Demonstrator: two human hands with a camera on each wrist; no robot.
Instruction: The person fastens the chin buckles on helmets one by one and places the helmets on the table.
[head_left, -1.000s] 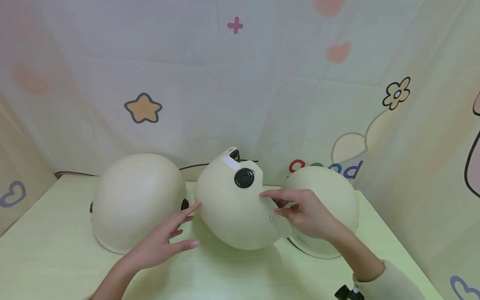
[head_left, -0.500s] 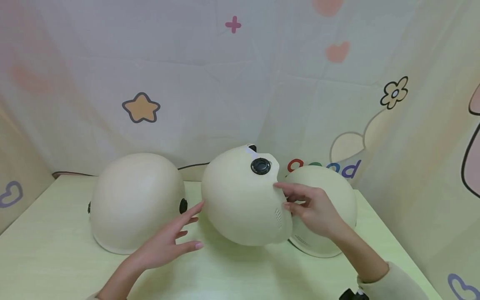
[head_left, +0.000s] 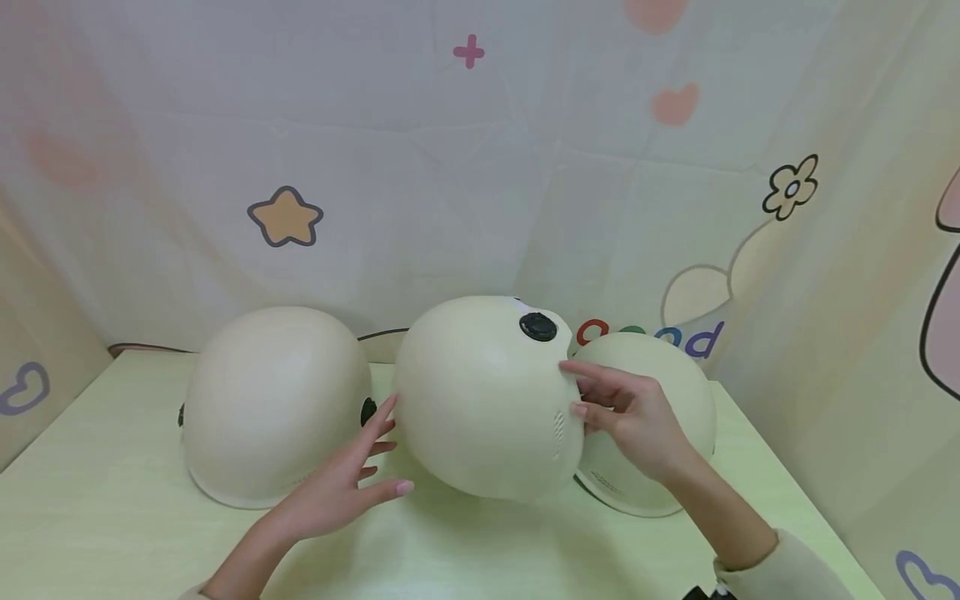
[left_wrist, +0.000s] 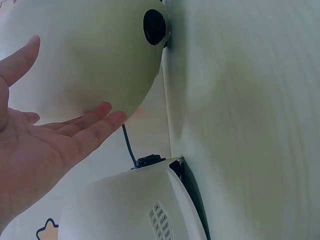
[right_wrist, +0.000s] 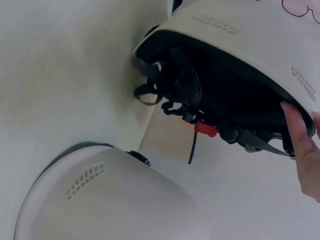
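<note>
A cream helmet (head_left: 480, 400) is tilted over the table in the middle of the head view, a black round disc (head_left: 538, 327) near its upper right. My right hand (head_left: 633, 421) grips its right rim, the thumb outside and, in the right wrist view, a finger (right_wrist: 298, 132) inside. That view also shows the helmet's dark lining (right_wrist: 235, 90), dangling black straps (right_wrist: 185, 85) and a red buckle piece (right_wrist: 205, 129). My left hand (head_left: 337, 487) has its fingers extended, fingertips at the helmet's left side; its palm shows in the left wrist view.
Two similar cream helmets stand rim down on the pale green table (head_left: 90, 517): the left helmet (head_left: 273, 400) close to my left hand, the right helmet (head_left: 652, 417) behind my right hand. A dark cable (head_left: 382, 333) runs along the back edge, before a printed curtain (head_left: 420, 183).
The middle helmet has turned in my hands, its black disc moving up and to the right and its strap opening going out of sight. My right hand has shifted right; the left has barely moved.
</note>
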